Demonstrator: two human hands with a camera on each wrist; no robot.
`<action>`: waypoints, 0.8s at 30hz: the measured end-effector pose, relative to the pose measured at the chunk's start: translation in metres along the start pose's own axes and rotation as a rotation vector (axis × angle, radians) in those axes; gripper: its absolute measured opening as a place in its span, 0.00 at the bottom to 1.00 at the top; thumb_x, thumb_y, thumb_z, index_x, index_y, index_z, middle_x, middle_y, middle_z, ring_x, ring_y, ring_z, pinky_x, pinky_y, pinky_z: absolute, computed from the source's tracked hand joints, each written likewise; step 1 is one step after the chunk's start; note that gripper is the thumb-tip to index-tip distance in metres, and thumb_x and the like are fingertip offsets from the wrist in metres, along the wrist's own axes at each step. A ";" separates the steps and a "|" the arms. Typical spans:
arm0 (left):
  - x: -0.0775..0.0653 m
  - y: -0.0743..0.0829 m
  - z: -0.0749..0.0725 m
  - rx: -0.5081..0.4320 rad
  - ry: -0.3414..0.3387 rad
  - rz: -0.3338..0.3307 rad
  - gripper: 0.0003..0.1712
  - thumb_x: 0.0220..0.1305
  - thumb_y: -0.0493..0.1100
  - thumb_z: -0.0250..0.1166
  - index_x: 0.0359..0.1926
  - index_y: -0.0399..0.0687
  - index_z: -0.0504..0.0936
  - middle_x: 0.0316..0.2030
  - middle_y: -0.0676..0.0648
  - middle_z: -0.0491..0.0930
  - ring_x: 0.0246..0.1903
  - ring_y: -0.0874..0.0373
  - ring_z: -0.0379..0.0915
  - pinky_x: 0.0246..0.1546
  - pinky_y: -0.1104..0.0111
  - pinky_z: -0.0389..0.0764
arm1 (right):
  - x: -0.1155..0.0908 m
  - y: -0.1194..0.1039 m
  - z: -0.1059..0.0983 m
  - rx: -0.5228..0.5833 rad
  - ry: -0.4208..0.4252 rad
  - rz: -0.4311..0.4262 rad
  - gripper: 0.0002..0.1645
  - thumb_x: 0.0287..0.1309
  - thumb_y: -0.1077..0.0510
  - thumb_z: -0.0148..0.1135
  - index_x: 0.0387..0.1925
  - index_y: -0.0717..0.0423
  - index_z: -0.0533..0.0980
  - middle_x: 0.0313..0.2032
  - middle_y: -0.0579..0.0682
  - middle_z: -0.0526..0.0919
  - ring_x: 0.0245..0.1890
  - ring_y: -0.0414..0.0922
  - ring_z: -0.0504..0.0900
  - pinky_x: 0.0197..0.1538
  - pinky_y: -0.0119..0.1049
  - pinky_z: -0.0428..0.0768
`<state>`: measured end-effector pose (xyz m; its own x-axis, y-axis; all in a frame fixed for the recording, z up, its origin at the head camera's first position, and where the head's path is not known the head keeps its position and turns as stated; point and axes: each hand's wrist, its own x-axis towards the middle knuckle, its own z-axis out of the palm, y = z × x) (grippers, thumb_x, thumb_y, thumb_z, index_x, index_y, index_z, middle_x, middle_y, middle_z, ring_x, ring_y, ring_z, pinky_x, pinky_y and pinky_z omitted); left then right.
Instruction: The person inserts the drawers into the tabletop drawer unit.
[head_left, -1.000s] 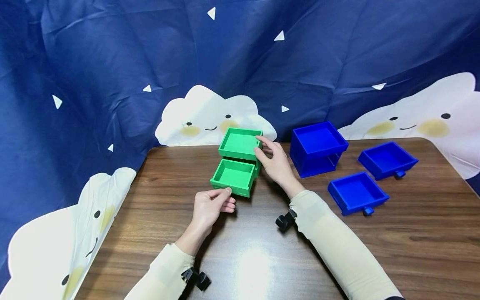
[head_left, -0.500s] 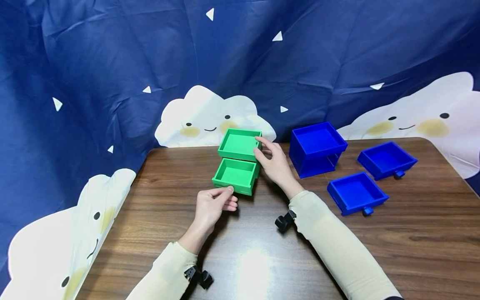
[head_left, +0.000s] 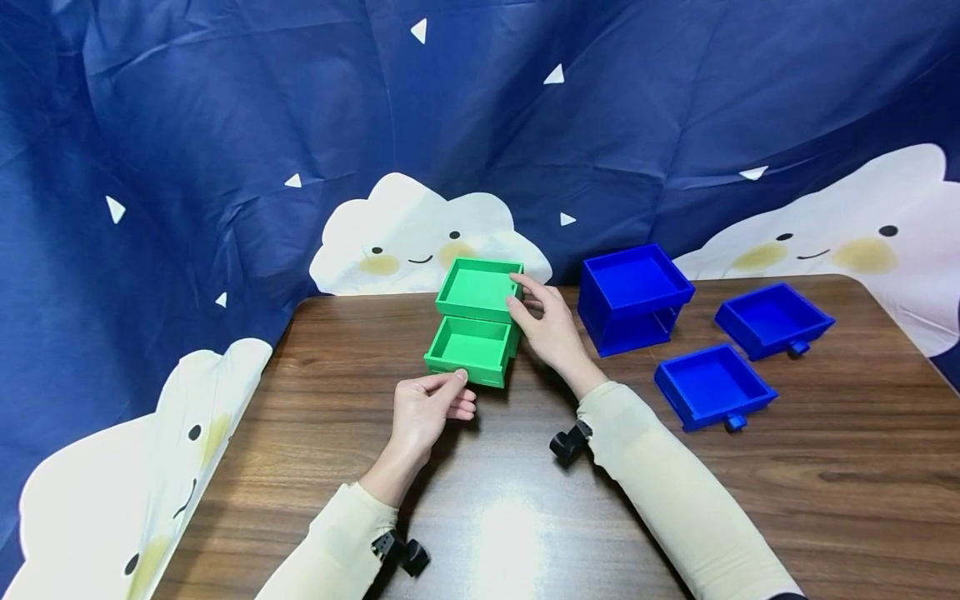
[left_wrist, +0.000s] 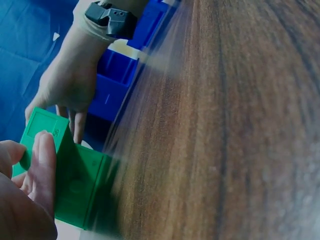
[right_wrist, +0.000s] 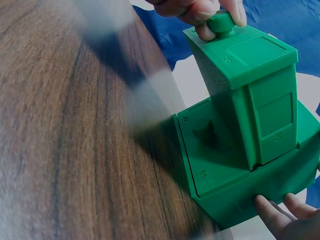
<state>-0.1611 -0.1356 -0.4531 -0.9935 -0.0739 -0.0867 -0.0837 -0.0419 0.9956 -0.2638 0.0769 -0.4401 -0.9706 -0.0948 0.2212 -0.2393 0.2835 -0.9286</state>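
Observation:
A green mini cabinet point(head_left: 480, 285) with a tray-like top stands at the table's back. Its upper green drawer point(head_left: 470, 343) sticks out of the front, partly inserted. My left hand point(head_left: 422, 414) pinches the drawer's round knob point(right_wrist: 221, 23) between thumb and fingers. Below the drawer, the lower drawer point(right_wrist: 196, 165) sits flush in the cabinet, as the right wrist view shows. My right hand point(head_left: 551, 327) grips the cabinet's right side wall, with thumb and index finger at the top rim and other fingertips against the outer side.
To the right stands a blue cabinet point(head_left: 636, 287) with an open front. Two blue drawers lie beside it, one farther back point(head_left: 776, 321) and one nearer point(head_left: 716, 385). The brown wooden table point(head_left: 315, 467) ends at a blue cloud-print curtain point(head_left: 480, 100).
The green upper drawer has straightened and shifted slightly right; the dark gap above it has closed up. My left hand moved with it. My right hand keeps its place on the cabinet.

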 end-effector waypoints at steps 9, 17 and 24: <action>0.001 0.001 0.002 -0.011 0.013 0.010 0.15 0.74 0.37 0.69 0.48 0.24 0.89 0.24 0.45 0.89 0.21 0.61 0.87 0.28 0.64 0.91 | -0.001 -0.001 0.000 0.008 0.004 -0.007 0.30 0.79 0.49 0.61 0.77 0.47 0.73 0.66 0.65 0.73 0.68 0.63 0.80 0.73 0.56 0.78; 0.004 0.000 0.003 -0.022 0.017 0.011 0.15 0.74 0.36 0.69 0.48 0.23 0.89 0.24 0.46 0.89 0.21 0.61 0.87 0.28 0.64 0.91 | -0.001 -0.002 0.000 0.015 0.004 -0.003 0.30 0.79 0.48 0.61 0.77 0.47 0.73 0.66 0.64 0.73 0.68 0.62 0.80 0.74 0.56 0.78; 0.004 0.000 0.004 -0.029 0.024 0.016 0.15 0.74 0.36 0.68 0.49 0.23 0.88 0.23 0.47 0.89 0.20 0.62 0.87 0.27 0.65 0.91 | -0.002 -0.003 -0.001 0.009 0.010 -0.006 0.30 0.79 0.49 0.61 0.77 0.48 0.73 0.66 0.64 0.73 0.68 0.62 0.80 0.74 0.55 0.78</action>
<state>-0.1653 -0.1315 -0.4531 -0.9926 -0.0982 -0.0717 -0.0650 -0.0697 0.9954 -0.2616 0.0768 -0.4378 -0.9693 -0.0870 0.2301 -0.2453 0.2740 -0.9299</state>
